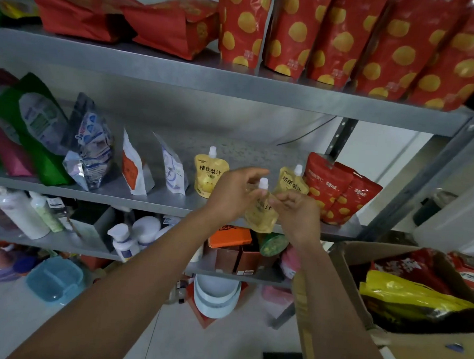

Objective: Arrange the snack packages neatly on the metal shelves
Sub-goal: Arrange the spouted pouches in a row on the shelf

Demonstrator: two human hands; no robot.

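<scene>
**Yellow juice pouch (261,212), in hand, bound for the middle shelf**

Head view, the only one.

Item: one soft pouch with a white cap, upright, held in front of the middle shelf (147,200) at its front edge and not yet set down.

Grip: my left hand (229,195) curls round the pouch's upper left side, its fingers reaching up behind the cap. My right hand (297,214) pinches the right edge with bent fingers. The fingers are blurred, so I cannot give the exact contact. I judge I'm using two hands because the pouch is limp and would sag from a single corner.

Destination: a gap between two matching pouches, one to the left (210,178) and one to the right (292,179), both standing with labels facing forward. Putting this one between them would keep the three alike together.

Neighbours: red pouches (336,192) lean at the shelf's right end. White packets (133,171) and a green bag (32,124) stand further left. Spotted red bags (334,39) stand in a row on the top shelf (181,72).

Stock still to place: a cardboard box (427,354) at lower right holds more packets.

Caution: the base must sit flat or the pouch will topple into its neighbours.
</scene>
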